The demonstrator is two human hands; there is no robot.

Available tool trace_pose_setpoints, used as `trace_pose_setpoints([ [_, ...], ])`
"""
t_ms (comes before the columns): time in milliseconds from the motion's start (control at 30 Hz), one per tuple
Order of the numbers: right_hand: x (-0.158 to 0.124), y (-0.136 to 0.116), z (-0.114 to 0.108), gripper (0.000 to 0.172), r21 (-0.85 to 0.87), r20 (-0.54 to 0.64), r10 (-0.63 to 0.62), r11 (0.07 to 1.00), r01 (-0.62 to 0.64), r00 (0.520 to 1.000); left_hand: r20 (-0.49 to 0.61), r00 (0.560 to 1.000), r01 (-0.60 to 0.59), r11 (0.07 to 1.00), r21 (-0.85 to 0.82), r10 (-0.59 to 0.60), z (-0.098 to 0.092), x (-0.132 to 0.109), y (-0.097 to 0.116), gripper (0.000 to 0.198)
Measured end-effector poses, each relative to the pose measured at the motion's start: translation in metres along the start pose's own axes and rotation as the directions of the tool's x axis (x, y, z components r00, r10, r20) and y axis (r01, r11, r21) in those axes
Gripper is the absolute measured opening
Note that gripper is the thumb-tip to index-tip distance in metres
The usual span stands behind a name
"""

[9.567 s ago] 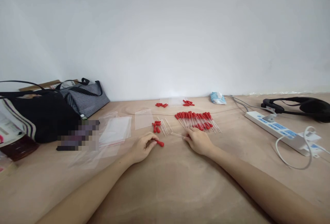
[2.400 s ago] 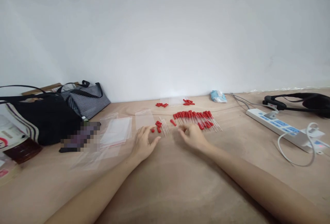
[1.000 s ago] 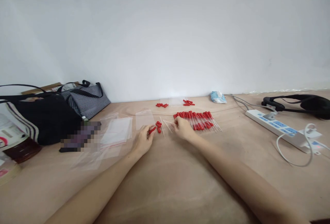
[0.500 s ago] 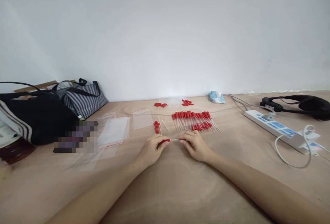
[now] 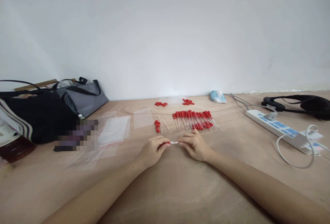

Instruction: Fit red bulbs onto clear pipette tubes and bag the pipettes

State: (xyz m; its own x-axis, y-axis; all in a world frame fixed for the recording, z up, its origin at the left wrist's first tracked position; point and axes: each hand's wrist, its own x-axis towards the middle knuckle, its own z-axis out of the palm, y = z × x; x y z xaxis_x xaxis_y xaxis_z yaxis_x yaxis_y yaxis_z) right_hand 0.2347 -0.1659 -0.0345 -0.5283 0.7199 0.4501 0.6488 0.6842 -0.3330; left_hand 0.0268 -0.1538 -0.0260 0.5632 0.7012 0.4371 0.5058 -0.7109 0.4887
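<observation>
Presently, two hands meet over the table (image 5: 165,189) at one dropper in two parts. The left hand (image 5: 152,150) has its thumb and fingers closed around one red bulb (image 5: 166,143). The right hand (image 5: 195,145) is closed too, its fingertips pinching one clear tube (image 5: 174,142). Bulb and tube stand in one line between the hands, joined end to end; how deep the tube sits, I cannot tell.

Just behind the left hand lie three loose bulbs (image 5: 157,123), and beside them two loose tubes (image 5: 166,125). Behind the right hand there is one bunch of droppers (image 5: 189,114), more than a dozen; they overlap, so an exact count is not possible. Near the wall (image 5: 165,38) are two small groups of bulbs, with more tubes (image 5: 175,101) between.

On the left, one clear bag (image 5: 143,119) lies alone near several overlapping ones, and two cloth bags (image 5: 87,96) stand farther. On the right are one packet (image 5: 218,97), one power strip (image 5: 274,126) and one headset (image 5: 313,107).
</observation>
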Motion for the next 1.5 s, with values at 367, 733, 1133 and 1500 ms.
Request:
trace_pose_setpoints([
  [367, 0.001, -0.011, 0.002, 0.025, -0.002, 0.018, 0.024, 1.0, -0.024, 1.0, -0.008, 0.98, -0.197, 0.974, 0.109, 0.199, 0.003, -0.003, 0.0, 0.02],
  [733, 0.009, -0.019, 0.003, 0.025, 0.085, 0.088, 0.06, 0.994, -0.068, 0.994, 0.033, 0.982, -0.19, 0.975, 0.117, 0.188, 0.002, 0.0, -0.001, 0.02],
  [1133, 0.018, 0.006, -0.011, 0.021, -0.054, -0.075, 0.358, 0.931, -0.362, 0.931, -0.165, 0.975, 0.179, 0.964, 0.198, -0.148, -0.015, 0.001, -0.023, 0.042],
  [1500, 0.082, 0.041, -0.002, 0.021, -0.217, -0.27, 0.761, 0.55, -0.807, 0.591, -0.18, 0.919, 0.38, 0.908, 0.174, -0.35, -0.013, 0.004, -0.037, 0.03],
])
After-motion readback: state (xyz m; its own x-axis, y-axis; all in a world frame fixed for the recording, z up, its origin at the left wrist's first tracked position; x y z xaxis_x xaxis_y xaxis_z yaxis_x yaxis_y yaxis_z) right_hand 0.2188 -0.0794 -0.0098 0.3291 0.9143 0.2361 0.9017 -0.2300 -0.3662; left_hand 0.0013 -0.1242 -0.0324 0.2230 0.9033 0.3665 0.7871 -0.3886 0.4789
